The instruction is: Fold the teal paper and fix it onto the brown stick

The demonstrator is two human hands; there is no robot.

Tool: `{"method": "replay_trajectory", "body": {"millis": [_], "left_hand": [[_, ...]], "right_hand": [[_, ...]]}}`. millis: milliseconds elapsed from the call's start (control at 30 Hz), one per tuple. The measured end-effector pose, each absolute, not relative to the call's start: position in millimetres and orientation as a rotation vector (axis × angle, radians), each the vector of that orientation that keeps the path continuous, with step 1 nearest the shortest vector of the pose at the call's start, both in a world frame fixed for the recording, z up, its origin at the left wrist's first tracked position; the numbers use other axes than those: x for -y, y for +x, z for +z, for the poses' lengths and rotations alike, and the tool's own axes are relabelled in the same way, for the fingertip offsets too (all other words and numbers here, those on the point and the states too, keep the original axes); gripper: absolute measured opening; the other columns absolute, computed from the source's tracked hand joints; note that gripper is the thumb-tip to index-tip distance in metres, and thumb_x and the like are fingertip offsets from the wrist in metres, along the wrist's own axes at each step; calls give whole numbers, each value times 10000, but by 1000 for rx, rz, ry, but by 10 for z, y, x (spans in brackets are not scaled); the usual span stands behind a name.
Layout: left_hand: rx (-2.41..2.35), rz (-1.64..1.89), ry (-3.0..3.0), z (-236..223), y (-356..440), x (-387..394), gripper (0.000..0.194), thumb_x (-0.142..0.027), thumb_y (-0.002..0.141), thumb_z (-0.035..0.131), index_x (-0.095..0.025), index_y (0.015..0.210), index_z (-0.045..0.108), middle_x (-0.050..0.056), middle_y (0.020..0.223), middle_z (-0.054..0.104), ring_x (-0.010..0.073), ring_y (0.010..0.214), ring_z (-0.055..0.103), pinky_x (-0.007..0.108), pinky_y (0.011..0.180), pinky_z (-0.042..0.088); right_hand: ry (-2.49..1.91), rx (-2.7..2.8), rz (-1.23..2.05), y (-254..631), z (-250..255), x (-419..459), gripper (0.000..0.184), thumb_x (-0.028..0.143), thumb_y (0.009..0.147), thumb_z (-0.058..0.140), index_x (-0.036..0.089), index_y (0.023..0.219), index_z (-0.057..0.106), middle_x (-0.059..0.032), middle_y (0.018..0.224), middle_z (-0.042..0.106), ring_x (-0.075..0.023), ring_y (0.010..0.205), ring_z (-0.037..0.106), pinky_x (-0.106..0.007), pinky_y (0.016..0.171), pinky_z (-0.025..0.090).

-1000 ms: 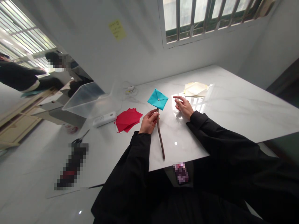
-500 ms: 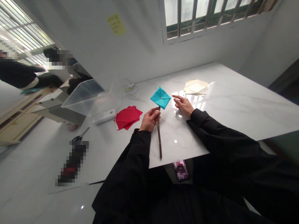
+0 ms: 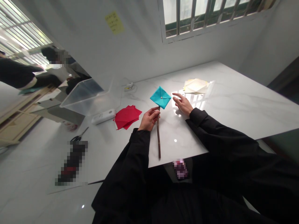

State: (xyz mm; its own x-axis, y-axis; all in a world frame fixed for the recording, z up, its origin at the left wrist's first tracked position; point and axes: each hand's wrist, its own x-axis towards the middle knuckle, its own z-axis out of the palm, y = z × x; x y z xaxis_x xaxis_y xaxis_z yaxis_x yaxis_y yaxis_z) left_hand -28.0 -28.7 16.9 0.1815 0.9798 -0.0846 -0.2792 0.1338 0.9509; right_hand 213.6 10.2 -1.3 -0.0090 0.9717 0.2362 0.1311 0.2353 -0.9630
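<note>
A blue paper pinwheel (image 3: 159,97) with a small pale pin at its centre is fixed to the top of a thin brown stick (image 3: 158,137). My left hand (image 3: 149,119) is closed round the stick just below the paper. Just right of the pinwheel, my right hand (image 3: 183,105) hangs with its fingers apart, holding nothing. Its fingertips come close to the paper's right corner without visibly touching it.
Red paper (image 3: 128,117) lies left of my left hand, beside a white device (image 3: 103,116). Cream paper sheets (image 3: 195,86) lie behind my right hand. Scissors (image 3: 79,135) and a clear plastic bin (image 3: 87,96) are at the left. People sit in the far left background.
The whole view has shifted very slightly. Both hands and the pinwheel stay in nearly the same place, and the right fingers have bent a little differently.
</note>
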Motion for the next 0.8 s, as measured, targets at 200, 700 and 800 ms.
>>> {"method": "replay_trajectory", "body": {"millis": [200,700,800], "left_hand": [[-923,1091,1010,177,-283,291,556,-397,580,1005,-162,1026,768,6,827,710,100,719,625,268,747,543],[-925,1155,982,170,-278,282,523,-368,605,982,-164,1033,762,-1,830,706,90,700,615,263,755,533],[-922,1163,976,166,-278,279,515,-363,614,977,-163,1035,757,-4,821,703,91,708,621,259,754,532]], "right_hand": [[-1123,1391,964,2116,6,-76,731,750,889,647,128,1264,735,-22,734,618,-149,662,550,-281,639,512],[-1215,1510,920,2172,-37,-85,753,818,924,528,122,838,804,-17,580,541,-143,584,490,-303,648,425],[-1244,1524,902,2178,-65,-96,801,855,913,492,149,629,740,-33,574,553,-141,581,492,-307,660,405]]}}
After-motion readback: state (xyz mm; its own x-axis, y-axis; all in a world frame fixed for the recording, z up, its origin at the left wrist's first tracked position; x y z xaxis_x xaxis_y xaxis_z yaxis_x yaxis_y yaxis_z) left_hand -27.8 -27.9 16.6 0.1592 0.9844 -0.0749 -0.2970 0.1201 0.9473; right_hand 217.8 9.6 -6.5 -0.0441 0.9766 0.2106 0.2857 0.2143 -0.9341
